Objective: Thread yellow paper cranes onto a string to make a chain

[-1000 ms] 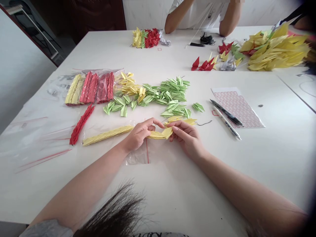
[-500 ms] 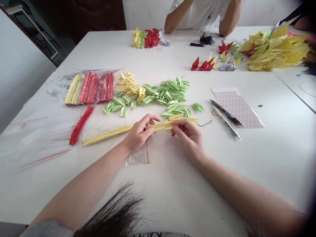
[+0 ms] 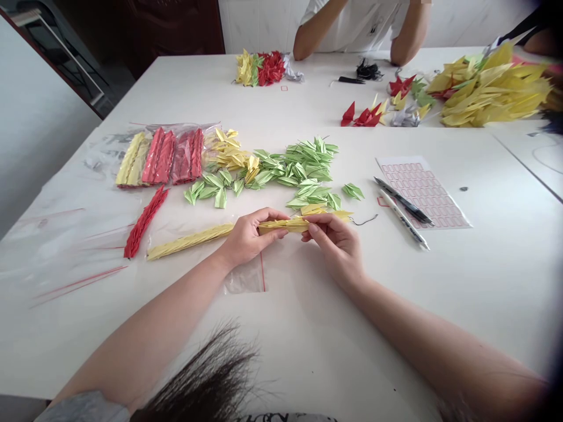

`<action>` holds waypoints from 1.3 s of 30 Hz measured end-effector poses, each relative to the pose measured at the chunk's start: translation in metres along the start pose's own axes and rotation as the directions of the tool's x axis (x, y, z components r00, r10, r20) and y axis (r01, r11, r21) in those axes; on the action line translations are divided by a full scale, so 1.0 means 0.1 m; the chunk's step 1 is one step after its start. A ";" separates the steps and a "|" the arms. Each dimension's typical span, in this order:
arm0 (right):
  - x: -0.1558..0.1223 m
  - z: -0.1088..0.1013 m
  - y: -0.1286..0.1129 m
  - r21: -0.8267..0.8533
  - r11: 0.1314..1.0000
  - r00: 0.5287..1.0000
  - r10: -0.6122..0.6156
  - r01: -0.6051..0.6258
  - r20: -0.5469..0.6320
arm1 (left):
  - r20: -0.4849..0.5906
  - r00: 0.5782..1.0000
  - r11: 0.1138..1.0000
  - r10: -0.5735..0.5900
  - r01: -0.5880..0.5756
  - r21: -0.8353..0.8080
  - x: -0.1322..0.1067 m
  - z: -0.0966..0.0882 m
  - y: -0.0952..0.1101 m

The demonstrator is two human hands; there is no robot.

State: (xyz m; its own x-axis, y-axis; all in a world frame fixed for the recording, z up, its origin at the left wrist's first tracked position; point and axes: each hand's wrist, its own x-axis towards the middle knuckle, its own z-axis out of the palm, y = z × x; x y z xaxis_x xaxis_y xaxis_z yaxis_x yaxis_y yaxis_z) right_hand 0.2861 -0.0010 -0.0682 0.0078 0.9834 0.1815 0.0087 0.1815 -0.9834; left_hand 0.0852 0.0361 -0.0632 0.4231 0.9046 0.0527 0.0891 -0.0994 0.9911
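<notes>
Holding yellow origami cranes (image 3: 281, 225) between hands (image 3: 250, 237) (image 3: 334, 246)

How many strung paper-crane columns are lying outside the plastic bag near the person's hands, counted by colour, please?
Yellow paper-crane column: 1, held between the left hand and right hand
Red paper-crane column: 1
Total: 2

matt yellow paper cranes (image 3: 281, 225), glossy plastic bag (image 3: 244, 280)

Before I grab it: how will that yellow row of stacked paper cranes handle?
The yellow row of paper cranes is probably light, being folded paper. Nested pieces may flex or slip apart, and the thin folds look easily crushed.
</notes>
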 end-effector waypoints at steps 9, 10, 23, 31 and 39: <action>0.00 0.01 -0.02 0.020 1.000 0.999 0.000 -0.001 0.052 | 0.032 0.998 0.988 0.052 -0.056 0.140 0.00 -0.02 0.04; 0.00 0.01 -0.03 0.018 1.000 0.998 0.000 -0.001 0.058 | 0.037 0.998 0.988 0.055 -0.059 0.144 0.00 -0.02 0.04; 0.01 0.04 -0.03 0.047 0.999 0.994 0.006 -0.011 0.112 | 0.078 0.997 0.998 0.014 -0.018 0.052 -0.01 0.00 0.05; 0.02 0.03 -0.07 -0.070 0.996 0.993 0.070 -0.063 0.100 | 0.009 0.991 0.967 -0.131 0.130 -0.218 0.01 0.02 0.11; 0.05 0.03 -0.05 -0.159 0.986 0.997 0.067 -0.059 0.049 | 0.030 0.981 0.933 -0.190 0.190 -0.305 0.02 -0.03 0.15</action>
State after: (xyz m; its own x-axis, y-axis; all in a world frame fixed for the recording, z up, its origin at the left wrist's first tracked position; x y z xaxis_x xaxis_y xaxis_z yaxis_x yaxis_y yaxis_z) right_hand 0.2827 0.0029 -0.0626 -0.0409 0.9926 0.1142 0.1671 0.1195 -0.9787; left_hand 0.0843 0.0377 -0.0476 0.4250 0.8942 -0.1406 -0.1111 0.2057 0.9723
